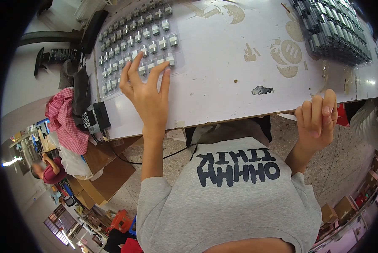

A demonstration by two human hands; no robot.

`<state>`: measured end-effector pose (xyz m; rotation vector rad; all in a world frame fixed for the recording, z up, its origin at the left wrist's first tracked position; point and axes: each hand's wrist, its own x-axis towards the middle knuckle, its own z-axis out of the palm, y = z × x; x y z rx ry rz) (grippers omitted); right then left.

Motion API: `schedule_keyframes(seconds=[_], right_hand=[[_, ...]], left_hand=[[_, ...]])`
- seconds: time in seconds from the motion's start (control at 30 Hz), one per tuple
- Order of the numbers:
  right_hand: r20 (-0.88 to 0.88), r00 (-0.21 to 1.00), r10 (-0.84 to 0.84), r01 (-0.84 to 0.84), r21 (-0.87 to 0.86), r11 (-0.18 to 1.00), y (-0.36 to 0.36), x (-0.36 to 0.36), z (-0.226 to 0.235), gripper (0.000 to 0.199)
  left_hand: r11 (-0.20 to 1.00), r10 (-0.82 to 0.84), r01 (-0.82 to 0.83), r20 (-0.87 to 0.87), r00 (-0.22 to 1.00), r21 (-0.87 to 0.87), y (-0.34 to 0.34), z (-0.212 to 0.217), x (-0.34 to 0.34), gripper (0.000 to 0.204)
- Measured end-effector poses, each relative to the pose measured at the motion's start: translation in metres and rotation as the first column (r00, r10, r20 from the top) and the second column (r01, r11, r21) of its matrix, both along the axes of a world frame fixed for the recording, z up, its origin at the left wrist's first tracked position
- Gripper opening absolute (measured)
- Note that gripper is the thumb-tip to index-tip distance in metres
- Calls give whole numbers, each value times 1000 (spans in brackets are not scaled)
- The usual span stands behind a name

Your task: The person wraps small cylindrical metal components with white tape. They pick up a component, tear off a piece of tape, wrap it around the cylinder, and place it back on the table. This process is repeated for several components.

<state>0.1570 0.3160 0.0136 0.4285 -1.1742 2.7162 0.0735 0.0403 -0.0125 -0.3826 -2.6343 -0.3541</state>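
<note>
A clear plastic tray [179,50] lies at the far left of the table, with rows of small metal-and-white cylindrical parts [173,41] standing in it. My left hand [149,95] reaches over its near edge with fingers spread. The index fingertip and thumb tip are close to the near right corner part [170,60], and I cannot tell whether they touch it. Out past the table's front edge, on the right, my right hand [317,120] is raised with its fingers curled inward. What it holds, if anything, is hidden.
Stacked clear trays full of similar parts [334,31] stand at the back right of the white table [214,92]. A small black device [97,118] with a cable sits at the left edge, near a pink checked cloth [66,118]. Another person's sleeve [368,122] shows at far right.
</note>
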Motion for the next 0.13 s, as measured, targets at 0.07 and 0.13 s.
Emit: schedule_keyframes(seconds=[0.07, 0.13], right_hand=[[3, 1000, -5, 5, -2, 1000, 0, 1, 0, 9], [0, 1000, -5, 5, -4, 1000, -1, 1, 1, 9]], left_hand=[[1000, -2, 2, -3, 1000, -13, -2, 0, 0, 13], [999, -11, 11, -2, 1000, -33, -3, 0, -1, 13]])
